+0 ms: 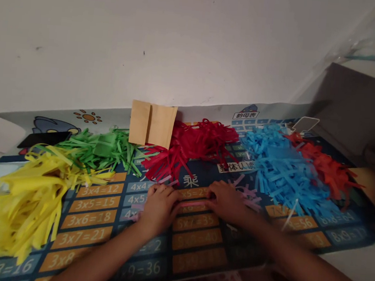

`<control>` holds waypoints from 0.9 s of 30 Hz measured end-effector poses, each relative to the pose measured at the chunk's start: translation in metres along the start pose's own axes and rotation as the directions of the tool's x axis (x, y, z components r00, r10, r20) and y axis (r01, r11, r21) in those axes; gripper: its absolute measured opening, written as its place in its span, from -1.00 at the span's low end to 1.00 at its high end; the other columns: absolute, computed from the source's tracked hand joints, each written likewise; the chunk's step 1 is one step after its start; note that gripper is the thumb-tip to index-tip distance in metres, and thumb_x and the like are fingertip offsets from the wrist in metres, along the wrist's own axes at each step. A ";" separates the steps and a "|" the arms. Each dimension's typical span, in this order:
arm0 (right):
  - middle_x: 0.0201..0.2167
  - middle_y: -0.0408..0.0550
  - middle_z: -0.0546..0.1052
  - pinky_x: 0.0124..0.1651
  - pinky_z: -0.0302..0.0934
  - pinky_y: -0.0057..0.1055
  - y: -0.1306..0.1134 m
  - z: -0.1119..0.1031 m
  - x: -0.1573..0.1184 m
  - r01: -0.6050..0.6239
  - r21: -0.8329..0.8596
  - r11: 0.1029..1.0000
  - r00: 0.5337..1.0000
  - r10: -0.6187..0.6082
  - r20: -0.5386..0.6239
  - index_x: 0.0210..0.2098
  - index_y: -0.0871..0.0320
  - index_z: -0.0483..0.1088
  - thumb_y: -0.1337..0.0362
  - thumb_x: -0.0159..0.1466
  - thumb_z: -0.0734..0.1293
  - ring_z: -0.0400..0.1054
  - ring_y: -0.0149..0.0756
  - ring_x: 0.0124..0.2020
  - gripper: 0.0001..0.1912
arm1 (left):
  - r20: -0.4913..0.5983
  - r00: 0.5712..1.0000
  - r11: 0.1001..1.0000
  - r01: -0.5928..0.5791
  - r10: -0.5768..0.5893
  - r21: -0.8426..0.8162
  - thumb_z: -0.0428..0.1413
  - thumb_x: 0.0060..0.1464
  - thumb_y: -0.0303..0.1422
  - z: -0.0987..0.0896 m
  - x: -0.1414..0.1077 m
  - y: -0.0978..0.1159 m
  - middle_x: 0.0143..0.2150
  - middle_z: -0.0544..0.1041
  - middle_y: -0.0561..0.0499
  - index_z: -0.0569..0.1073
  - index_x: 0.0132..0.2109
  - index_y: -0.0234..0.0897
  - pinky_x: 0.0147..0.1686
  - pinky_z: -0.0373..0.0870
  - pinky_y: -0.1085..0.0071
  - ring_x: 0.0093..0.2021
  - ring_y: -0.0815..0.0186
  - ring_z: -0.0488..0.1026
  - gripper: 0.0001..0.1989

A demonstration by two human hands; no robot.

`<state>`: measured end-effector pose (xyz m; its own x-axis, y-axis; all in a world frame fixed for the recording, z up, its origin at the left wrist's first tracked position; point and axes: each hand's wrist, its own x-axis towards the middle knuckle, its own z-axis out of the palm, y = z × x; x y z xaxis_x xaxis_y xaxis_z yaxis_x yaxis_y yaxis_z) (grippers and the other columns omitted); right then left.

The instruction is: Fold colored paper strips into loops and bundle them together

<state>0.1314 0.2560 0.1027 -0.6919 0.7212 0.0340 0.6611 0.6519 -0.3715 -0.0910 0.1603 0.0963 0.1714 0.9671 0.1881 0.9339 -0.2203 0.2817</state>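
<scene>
My left hand (161,206) and my right hand (226,201) are closed over the middle of the mat. Between them stretches a thin pink paper strip (192,203), a twisted-looking band with one end in each hand. Pale purple paper fringe (250,195) shows beside my right hand, and more of it peeks out around my left hand. Just behind the hands lies a pile of red paper fringe (194,143). My fingertips are partly hidden, so the exact grip is unclear.
Yellow fringe (32,205) and green fringe (104,145) lie to the left. Blue fringe (287,168) and orange-red fringe (326,165) are on the right. A folded tan card (160,124) stands near the wall (183,47). The printed mat (90,215) covers the table.
</scene>
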 end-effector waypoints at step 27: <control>-0.65 -0.26 0.34 -0.57 -0.05 -0.57 -0.087 -0.020 -0.045 -0.290 0.951 0.107 0.947 0.173 0.270 -0.54 0.19 0.47 0.19 -0.04 0.47 0.09 -0.52 -0.64 -0.80 | -0.480 0.809 0.913 -0.406 0.339 -0.040 0.07 0.19 -0.43 -0.058 -0.037 0.046 -0.23 0.65 0.13 0.50 -0.08 -0.06 0.29 0.02 0.22 -0.27 0.33 0.56 -0.79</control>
<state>0.1108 0.1719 0.1523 -0.6190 0.7328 -0.2825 -0.0042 -0.3628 -0.9319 -0.0723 0.1072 0.1575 0.3042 0.6468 0.6994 0.7703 -0.5989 0.2188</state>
